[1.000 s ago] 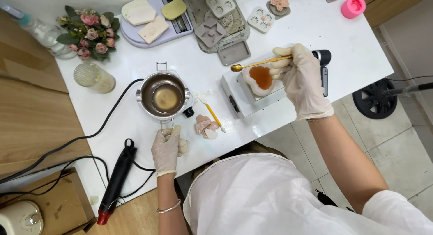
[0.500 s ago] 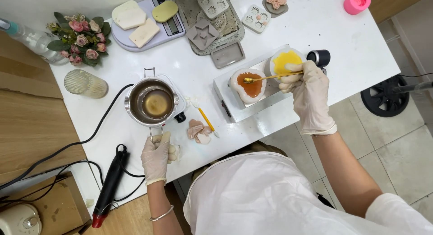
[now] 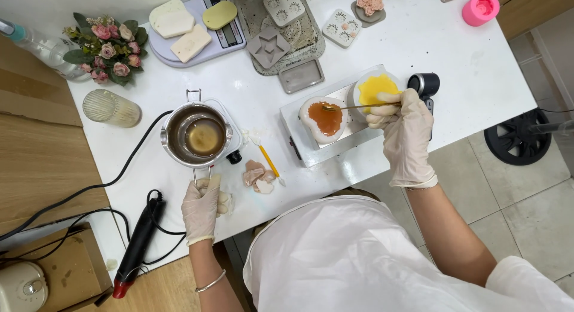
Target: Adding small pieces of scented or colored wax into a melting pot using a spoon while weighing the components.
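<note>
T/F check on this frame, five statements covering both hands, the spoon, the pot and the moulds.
1. The right hand holds a spoon whose bowl is over the dish of amber liquid. True.
2. The left hand grips the black heat gun. False: it rests on the white table at the handle of the metal pot; the heat gun lies apart to its left.
3. Both hands wear light gloves. True.
4. The metal pot is empty. False: it holds brownish liquid.
5. The pink mould sits beside the flower bunch. False: it is at the far right corner, the flowers at the far left.
</note>
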